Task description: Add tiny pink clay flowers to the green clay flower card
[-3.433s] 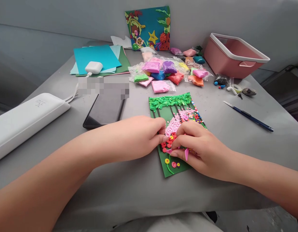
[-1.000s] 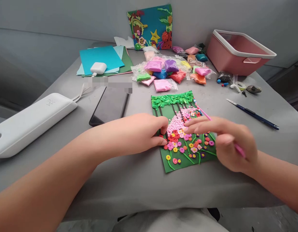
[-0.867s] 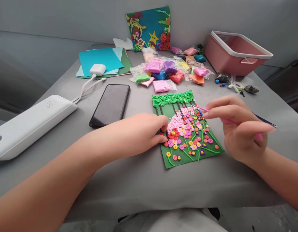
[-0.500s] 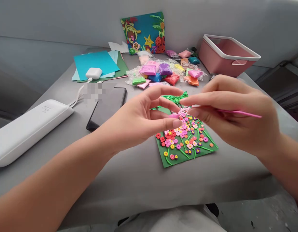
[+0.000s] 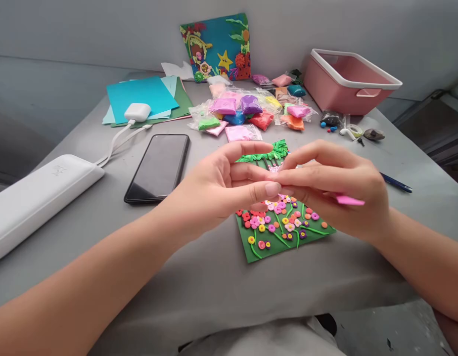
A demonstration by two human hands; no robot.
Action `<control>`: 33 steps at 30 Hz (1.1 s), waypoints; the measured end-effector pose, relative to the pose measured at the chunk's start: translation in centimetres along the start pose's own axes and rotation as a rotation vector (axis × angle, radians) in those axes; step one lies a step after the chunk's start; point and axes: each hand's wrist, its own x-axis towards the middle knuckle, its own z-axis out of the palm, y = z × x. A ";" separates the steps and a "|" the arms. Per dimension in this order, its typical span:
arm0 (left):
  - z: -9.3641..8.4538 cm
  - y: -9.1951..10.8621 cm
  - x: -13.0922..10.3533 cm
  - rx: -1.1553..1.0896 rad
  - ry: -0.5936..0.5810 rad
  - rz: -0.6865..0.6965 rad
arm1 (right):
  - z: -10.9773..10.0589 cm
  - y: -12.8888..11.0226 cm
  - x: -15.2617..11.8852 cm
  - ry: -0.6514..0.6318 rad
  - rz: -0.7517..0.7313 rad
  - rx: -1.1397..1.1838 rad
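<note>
My left hand (image 5: 225, 185) is held above the picture, its thumb and fingers curled in a pinch. A small piece of pink clay was at those fingertips a moment earlier; now the fingers mostly hide it. My right hand (image 5: 340, 185) meets the left at the fingertips. Tucked in its grip is a slim pink clay tool (image 5: 349, 200), its flat end sticking out below the palm. Under both hands lies a green card (image 5: 284, 244) decorated with clay flowers, stems and a green leafy top. The hands cover its middle.
Packets of coloured clay (image 5: 238, 111) lie behind the card. A pink bin (image 5: 340, 91) stands back right, near earbuds and small bits. A phone (image 5: 158, 168), power bank (image 5: 47, 198) and coloured paper (image 5: 140, 99) are on the left. A sea picture (image 5: 216, 47) leans at the back.
My right hand has moved left and down, so its fingertips now meet those of my left hand. The pink tool has turned with it. The view has shifted slightly.
</note>
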 end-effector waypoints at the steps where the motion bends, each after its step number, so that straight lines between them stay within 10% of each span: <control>1: 0.1 -0.1 0.0 -0.003 0.001 -0.008 | 0.0 0.0 -0.1 -0.004 -0.044 -0.041; 16: -0.4 -1.0 0.3 -0.022 -0.200 0.032 | 0.0 -0.6 -0.4 0.017 -0.012 -0.033; 23: 0.1 -0.4 0.3 -0.052 0.106 0.084 | -0.1 1.5 0.2 0.279 0.414 0.279; 33: -0.4 0.3 1.0 -0.300 0.327 0.019 | -0.3 1.2 0.3 0.157 0.252 0.112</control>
